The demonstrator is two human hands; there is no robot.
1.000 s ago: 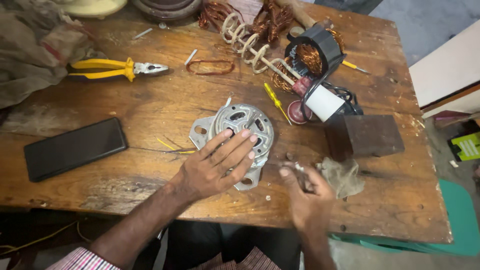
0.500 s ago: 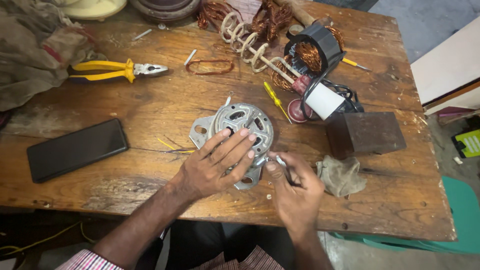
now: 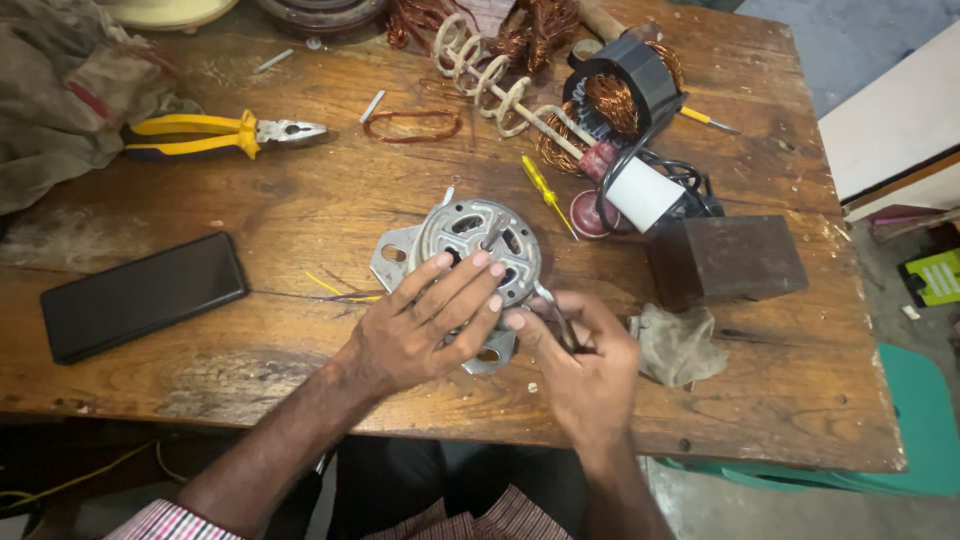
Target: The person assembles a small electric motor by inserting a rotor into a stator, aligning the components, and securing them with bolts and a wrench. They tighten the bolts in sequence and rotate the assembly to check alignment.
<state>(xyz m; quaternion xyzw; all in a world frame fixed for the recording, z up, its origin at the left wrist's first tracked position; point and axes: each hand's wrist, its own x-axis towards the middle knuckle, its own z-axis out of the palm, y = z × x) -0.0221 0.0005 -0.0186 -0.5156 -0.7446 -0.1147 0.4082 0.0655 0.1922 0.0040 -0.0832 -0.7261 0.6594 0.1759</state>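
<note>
Pressing our left hand (image 3: 420, 330) flat on the round grey metal motor housing (image 3: 470, 250) at frame centre, we are pinching a thin metal tool (image 3: 552, 312) in our right hand (image 3: 580, 370); it may slip.

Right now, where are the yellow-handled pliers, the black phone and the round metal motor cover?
yellow-handled pliers (image 3: 215, 133), head view, on the yellow handles.
black phone (image 3: 140, 295), head view, middle of its dark screen.
round metal motor cover (image 3: 470, 232), head view, on its slotted top face.
</note>
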